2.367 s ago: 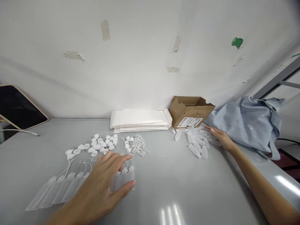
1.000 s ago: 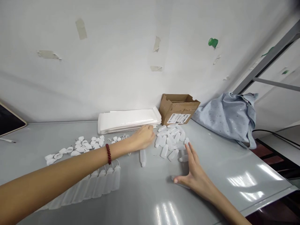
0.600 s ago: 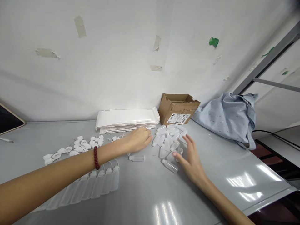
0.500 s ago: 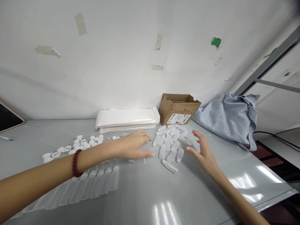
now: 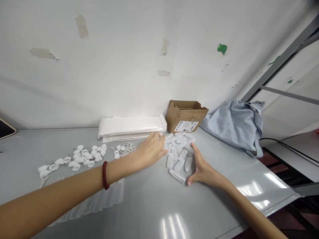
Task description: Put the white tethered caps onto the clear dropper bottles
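A heap of small translucent plastic bottles (image 5: 179, 164) lies on the grey table (image 5: 149, 205). Against its left side rests my left hand (image 5: 152, 149), fingers stretched and thumb apart, wearing a dark red bead bracelet (image 5: 105, 176) at the wrist. My right hand (image 5: 203, 167) curves along the heap's right side, thumb and fingers spread wide, its fingertips touching the bottles. Neither hand holds a bottle in its grasp. Under my left forearm, a row of larger translucent bottles (image 5: 109, 196) is partly hidden.
White caps (image 5: 86, 155) lie scattered at left, with white cords (image 5: 128, 148) beside them. A stack of white padded envelopes (image 5: 132, 124) and an open cardboard box (image 5: 186, 116) stand by the wall. A light blue cloth bag (image 5: 236, 124) lies at the right.
Both hands have closed in on the heap from either side, the right moving left and the left moving right. A bottle that lay apart under my left hand no longer shows there.
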